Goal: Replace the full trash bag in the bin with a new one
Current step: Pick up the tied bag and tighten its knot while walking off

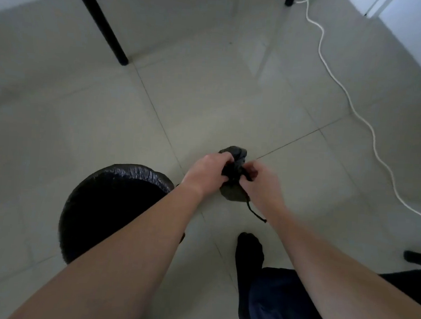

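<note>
The left hand [207, 171] and right hand [260, 181] curl their fingers round a bunched dark trash bag [233, 152], seemingly knotted, held between them, with the lined bin [134, 170] just left of the fingers and a white cable [367, 125] well to their right.

Both bare forearms are reaching forward and converging. The left hand [207, 174] is curling its fingers round a bunched trash bag [233, 152], knuckles up. The right hand [260, 182], just beside it, is pinching the same bag with thumb and fingertips, wrist bending slightly inward.
</note>
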{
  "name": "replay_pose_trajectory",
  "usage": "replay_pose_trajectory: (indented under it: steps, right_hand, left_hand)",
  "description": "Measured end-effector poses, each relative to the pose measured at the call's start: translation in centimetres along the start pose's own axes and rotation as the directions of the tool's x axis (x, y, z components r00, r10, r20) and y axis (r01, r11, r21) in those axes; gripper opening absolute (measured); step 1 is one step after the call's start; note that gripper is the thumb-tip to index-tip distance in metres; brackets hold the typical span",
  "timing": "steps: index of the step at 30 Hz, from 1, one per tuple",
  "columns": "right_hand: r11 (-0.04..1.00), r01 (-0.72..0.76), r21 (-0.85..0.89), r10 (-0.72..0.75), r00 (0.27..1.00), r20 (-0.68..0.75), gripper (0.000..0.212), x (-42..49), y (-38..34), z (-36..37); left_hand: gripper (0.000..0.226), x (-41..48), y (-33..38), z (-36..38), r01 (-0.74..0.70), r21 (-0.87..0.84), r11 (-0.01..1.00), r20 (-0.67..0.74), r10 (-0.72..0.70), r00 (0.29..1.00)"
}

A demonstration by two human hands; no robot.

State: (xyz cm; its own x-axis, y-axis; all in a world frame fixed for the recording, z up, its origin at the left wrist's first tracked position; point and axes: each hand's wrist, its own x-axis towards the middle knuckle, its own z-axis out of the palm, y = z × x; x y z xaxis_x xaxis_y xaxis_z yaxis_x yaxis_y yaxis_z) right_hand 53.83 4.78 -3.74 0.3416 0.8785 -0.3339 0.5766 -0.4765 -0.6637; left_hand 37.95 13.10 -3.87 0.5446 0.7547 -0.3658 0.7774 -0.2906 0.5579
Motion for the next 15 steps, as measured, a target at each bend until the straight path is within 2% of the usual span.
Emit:
replay_pose_trajectory:
  steps: [4,10,15]
  right_hand:
    - [0.994,0.085,-0.062,-0.082,0.995,0.058,0.025,-0.3,-2.9,-3.4]
    - [0.956,0.271,-0.111,-0.243,0.947,0.211,0.03,-3.5,-7.7,-9.4]
    - [0.915,0.398,-0.068,-0.378,0.903,0.205,0.027,-7.4,-12.7,-13.7]
  left_hand:
    - [0.032,-2.3,1.1,-2.9,0.028,-0.098,0.995,-0.036,-0.032,0.999]
    - [0.019,-7.6,4.1,-7.5,-0.032,-0.24,0.97,-0.203,-0.018,0.979]
    - [0.02,-13.6,6.8,-11.8,-0.094,-0.285,0.954,-0.287,0.009,0.958]
